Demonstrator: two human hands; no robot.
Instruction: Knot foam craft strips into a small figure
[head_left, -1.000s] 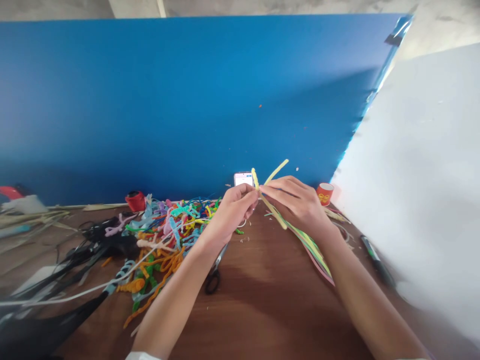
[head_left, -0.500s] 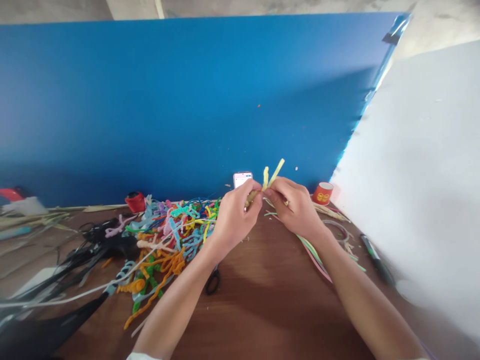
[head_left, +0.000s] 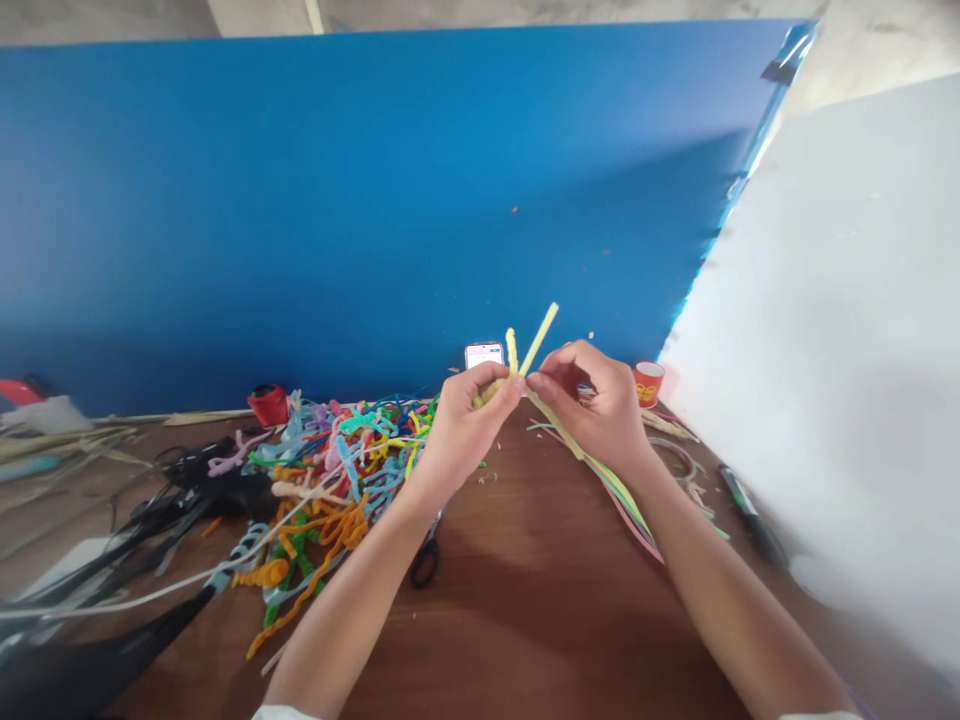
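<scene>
Two hands, left hand point(head_left: 465, 415) and right hand point(head_left: 592, 405), have fingers clamped on a yellow strip point(head_left: 537, 342) above the worktop point(head_left: 525, 600); I think too hard twisting could tear it

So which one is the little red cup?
Find the tall blue board at the back of the wooden table. Go to its right end, beside the white board. The small red cup stands there, patterned, farther right than the red spool.
</scene>
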